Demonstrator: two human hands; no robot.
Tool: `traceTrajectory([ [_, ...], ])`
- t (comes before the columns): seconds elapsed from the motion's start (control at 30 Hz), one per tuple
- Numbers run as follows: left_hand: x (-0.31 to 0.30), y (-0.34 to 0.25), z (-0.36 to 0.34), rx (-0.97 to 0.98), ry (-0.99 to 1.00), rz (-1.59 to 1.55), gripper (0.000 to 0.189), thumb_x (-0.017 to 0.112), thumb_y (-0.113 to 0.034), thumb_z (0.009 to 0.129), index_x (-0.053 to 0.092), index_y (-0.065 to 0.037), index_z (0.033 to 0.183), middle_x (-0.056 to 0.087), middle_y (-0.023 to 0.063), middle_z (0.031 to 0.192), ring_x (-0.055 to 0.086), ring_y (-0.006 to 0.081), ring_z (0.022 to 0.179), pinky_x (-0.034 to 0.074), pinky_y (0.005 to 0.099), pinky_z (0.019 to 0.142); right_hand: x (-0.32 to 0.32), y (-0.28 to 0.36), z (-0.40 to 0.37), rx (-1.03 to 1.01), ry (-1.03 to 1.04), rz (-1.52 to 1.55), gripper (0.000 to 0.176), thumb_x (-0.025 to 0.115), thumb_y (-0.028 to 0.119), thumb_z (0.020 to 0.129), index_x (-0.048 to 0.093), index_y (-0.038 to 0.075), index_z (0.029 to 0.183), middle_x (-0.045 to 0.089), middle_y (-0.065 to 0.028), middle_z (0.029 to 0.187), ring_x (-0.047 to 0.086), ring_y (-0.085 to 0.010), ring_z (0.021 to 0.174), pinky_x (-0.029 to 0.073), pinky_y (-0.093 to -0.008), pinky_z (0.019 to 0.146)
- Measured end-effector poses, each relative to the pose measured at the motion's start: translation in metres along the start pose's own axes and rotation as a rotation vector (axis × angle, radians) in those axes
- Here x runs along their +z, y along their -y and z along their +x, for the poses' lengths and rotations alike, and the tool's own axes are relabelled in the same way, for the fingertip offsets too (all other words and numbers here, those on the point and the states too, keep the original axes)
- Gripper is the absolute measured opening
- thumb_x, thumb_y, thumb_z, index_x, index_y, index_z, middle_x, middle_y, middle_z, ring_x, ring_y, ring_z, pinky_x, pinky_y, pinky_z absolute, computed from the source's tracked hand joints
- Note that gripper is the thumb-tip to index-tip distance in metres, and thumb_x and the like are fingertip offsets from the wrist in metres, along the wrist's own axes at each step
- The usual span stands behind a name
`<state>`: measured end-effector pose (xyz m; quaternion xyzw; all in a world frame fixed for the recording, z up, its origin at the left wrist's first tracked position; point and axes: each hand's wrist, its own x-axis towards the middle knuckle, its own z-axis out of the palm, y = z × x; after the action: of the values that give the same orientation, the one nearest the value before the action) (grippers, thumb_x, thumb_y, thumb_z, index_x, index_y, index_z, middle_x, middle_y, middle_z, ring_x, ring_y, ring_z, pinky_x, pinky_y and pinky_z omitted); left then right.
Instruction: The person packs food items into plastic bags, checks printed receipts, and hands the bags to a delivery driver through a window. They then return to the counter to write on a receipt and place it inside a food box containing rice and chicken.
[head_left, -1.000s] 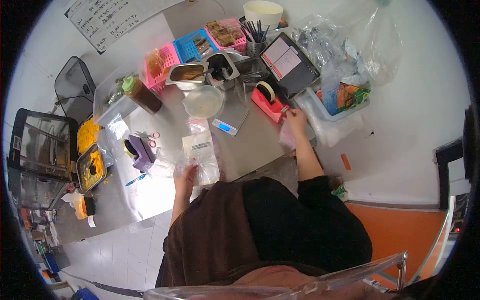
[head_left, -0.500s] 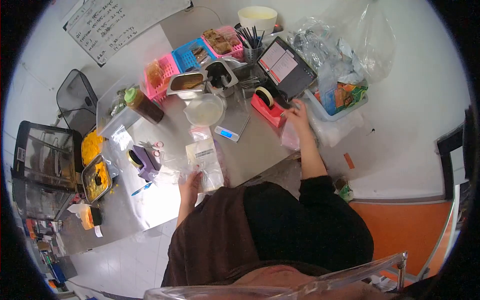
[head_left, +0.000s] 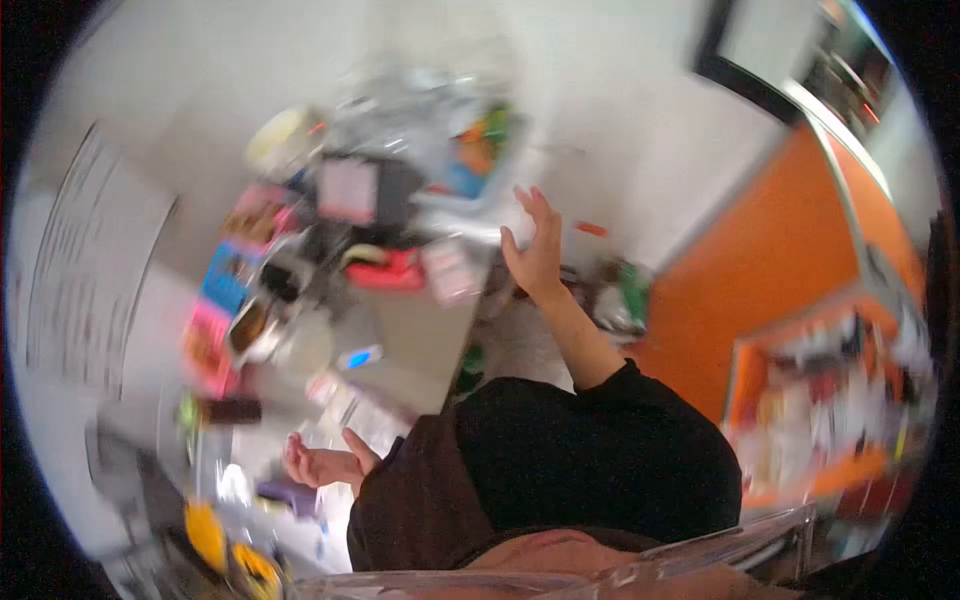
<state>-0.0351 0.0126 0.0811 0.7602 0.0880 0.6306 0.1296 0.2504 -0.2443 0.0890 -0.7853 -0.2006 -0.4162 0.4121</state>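
Note:
The view is smeared by motion. My right hand [head_left: 537, 245] is raised beyond the table's right edge, fingers and thumb apart, with nothing in it. Nearest to it are a pale pink-and-white packet [head_left: 452, 270] and a red tape dispenser [head_left: 395, 270]. My left hand [head_left: 328, 463] hovers over the near side of the table, thumb apart from the loosely curled fingers, and no object shows in it. Close by lie clear plastic packets [head_left: 350, 408] and a purple tape dispenser [head_left: 290, 495]. A small scale [head_left: 361, 356] with a lit blue display rests farther in.
Metal containers [head_left: 250, 330] and pink and blue baskets [head_left: 225, 280] line the wall side, beside a sauce bottle [head_left: 230, 410]. A tub of colourful packs [head_left: 485, 150] stands at the back. On the right are an orange panel [head_left: 760, 250] and a filled orange shelf [head_left: 820, 400].
The camera has swung to the right. My right hand has left the red tape dispenser and is off the table's edge. My left hand has come off the plastic packets and opened.

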Motion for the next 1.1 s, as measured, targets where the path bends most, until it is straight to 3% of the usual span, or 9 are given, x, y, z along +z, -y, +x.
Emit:
traceTrajectory([
  [0.1, 0.064, -0.030, -0.014, -0.116, 0.203, -0.364, 0.062, 0.066, -0.006, 0.070, 0.031, -0.003, 0.121, 0.031, 0.0172, 0.122, 0.038, 0.0309, 0.111, 0.031, 0.0444, 0.097, -0.129, -0.025, 0.019, -0.495, -0.380, -0.100, 0.079, 0.064, 0.018, 0.076, 0.020, 0.017, 0.141, 0.040, -0.0201, 0.131, 0.047, -0.0339, 0.105, 0.043, -0.0442, 0.084],
  [0.2, 0.089, -0.042, -0.031, -0.064, 0.398, -0.548, 0.059, 0.066, -0.005, 0.069, 0.035, 0.000, 0.119, 0.035, 0.0182, 0.120, 0.039, 0.0313, 0.110, 0.031, 0.0427, 0.096, -0.268, -0.018, 0.027, -0.652, -0.691, -0.609, 0.081, 0.063, 0.026, 0.077, 0.016, 0.020, 0.142, 0.031, -0.0224, 0.134, 0.047, -0.0347, 0.104, 0.044, -0.0457, 0.085],
  [0.33, 0.091, -0.066, -0.015, 0.018, 0.594, -0.574, 0.055, 0.066, -0.003, 0.067, 0.037, 0.001, 0.114, 0.037, 0.0186, 0.118, 0.039, 0.0314, 0.109, 0.030, 0.0418, 0.096, -0.431, 0.020, 0.011, -0.184, -0.928, -1.261, 0.076, 0.069, 0.016, 0.072, 0.020, -0.003, 0.127, 0.025, -0.0181, 0.130, 0.045, -0.0290, 0.106, 0.044, -0.0414, 0.086],
  [0.47, 0.104, -0.069, -0.022, -0.022, 0.701, -0.703, 0.049, 0.064, -0.001, 0.065, 0.041, 0.001, 0.108, 0.037, 0.0184, 0.117, 0.040, 0.0316, 0.107, 0.030, 0.0408, 0.095, -0.546, -0.027, 0.019, -0.120, -1.044, -1.241, 0.077, 0.062, 0.001, 0.070, 0.018, -0.003, 0.134, 0.026, -0.0205, 0.128, 0.043, -0.0336, 0.109, 0.043, -0.0410, 0.090],
  [0.67, 0.110, -0.081, -0.008, -0.009, 0.795, -0.616, 0.043, 0.062, 0.003, 0.067, 0.043, -0.001, 0.106, 0.038, 0.0181, 0.112, 0.040, 0.0320, 0.106, 0.031, 0.0400, 0.093, -0.604, -0.087, 0.047, 0.379, -0.649, -1.357, 0.080, 0.059, 0.000, 0.066, 0.023, 0.000, 0.137, 0.030, -0.0291, 0.129, 0.036, -0.0442, 0.118, 0.035, -0.0405, 0.099],
  [0.87, 0.105, -0.088, -0.002, -0.049, 0.840, -0.556, 0.038, 0.060, 0.006, 0.068, 0.046, -0.003, 0.101, 0.041, 0.0176, 0.108, 0.043, 0.0328, 0.104, 0.032, 0.0404, 0.092, -0.693, -0.157, 0.032, 0.007, -0.693, -1.506, 0.057, 0.059, 0.010, 0.075, 0.038, -0.003, 0.126, 0.048, -0.0253, 0.114, 0.043, -0.0389, 0.113, 0.032, -0.0452, 0.100],
  [1.0, 0.104, -0.100, 0.009, -0.003, 0.897, -0.610, 0.027, 0.062, 0.006, 0.069, 0.052, -0.004, 0.092, 0.051, 0.0153, 0.099, 0.049, 0.0330, 0.095, 0.039, 0.0392, 0.086, -0.626, -0.120, 0.067, -0.284, -0.722, -1.385, 0.059, 0.064, 0.001, 0.071, 0.039, 0.001, 0.125, 0.043, -0.0149, 0.111, 0.050, -0.0218, 0.084, 0.048, -0.0305, 0.069],
  [1.07, 0.103, -0.105, 0.013, 0.031, 0.970, -0.674, 0.023, 0.064, 0.002, 0.070, 0.054, -0.004, 0.090, 0.054, 0.0145, 0.098, 0.052, 0.0324, 0.093, 0.041, 0.0382, 0.084, -0.527, -0.048, 0.104, -0.027, -0.818, -1.260, 0.068, 0.066, 0.006, 0.073, 0.027, -0.004, 0.128, 0.055, -0.0145, 0.099, 0.055, -0.0243, 0.090, 0.049, -0.0318, 0.076],
  [1.1, 0.105, -0.106, 0.017, 0.060, 1.032, -0.725, 0.021, 0.065, -0.001, 0.071, 0.055, -0.004, 0.090, 0.055, 0.0142, 0.098, 0.053, 0.0319, 0.093, 0.042, 0.0375, 0.083, -0.490, -0.036, 0.111, -0.151, -0.806, -1.288, 0.072, 0.068, 0.010, 0.073, 0.026, -0.003, 0.129, 0.055, -0.0132, 0.095, 0.057, -0.0224, 0.081, 0.050, -0.0320, 0.072],
])
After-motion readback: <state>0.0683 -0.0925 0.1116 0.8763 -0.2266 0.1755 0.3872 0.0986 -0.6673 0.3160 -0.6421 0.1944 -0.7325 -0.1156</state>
